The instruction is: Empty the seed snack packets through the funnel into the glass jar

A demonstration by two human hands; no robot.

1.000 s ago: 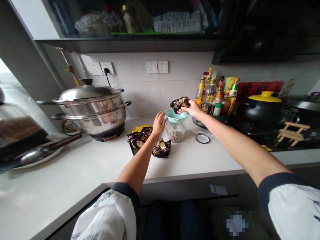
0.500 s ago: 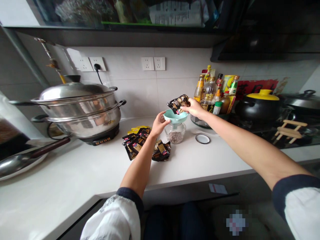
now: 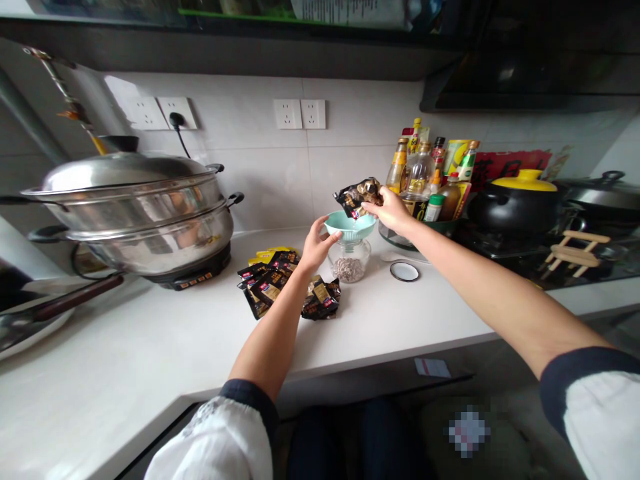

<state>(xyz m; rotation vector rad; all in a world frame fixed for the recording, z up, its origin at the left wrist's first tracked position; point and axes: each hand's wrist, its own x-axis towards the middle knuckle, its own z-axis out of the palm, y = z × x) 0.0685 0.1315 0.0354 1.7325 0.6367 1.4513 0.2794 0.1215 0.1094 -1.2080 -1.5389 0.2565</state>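
Note:
My right hand (image 3: 393, 210) grips a black and gold snack packet (image 3: 359, 197), tilted over a mint-green funnel (image 3: 350, 227). The funnel sits in the mouth of a clear glass jar (image 3: 367, 257). Small greyish seeds or kernels (image 3: 349, 269) fill the jar's lower part. My left hand (image 3: 319, 247) is closed on the funnel's left rim, thumb towards me. To the left of the jar lies a pile of black and yellow packets (image 3: 267, 283), partly behind my left forearm. A round lid (image 3: 405, 271) with a dark rim rests on the counter right of the jar.
A large two-tier steel steamer (image 3: 145, 220) stands on the left, with a pan (image 3: 55, 310) in front. Seasoning bottles (image 3: 420, 173) crowd a tray at the back right. Beyond them are a black pot with a yellow lid (image 3: 515, 207) and a small wooden stool-shaped stand (image 3: 575, 255). Cabinets (image 3: 225, 50) hang overhead.
The view has shifted slightly, with the scene sitting a little higher and to the left. Both hands keep their holds, and the packet stays tilted above the funnel.

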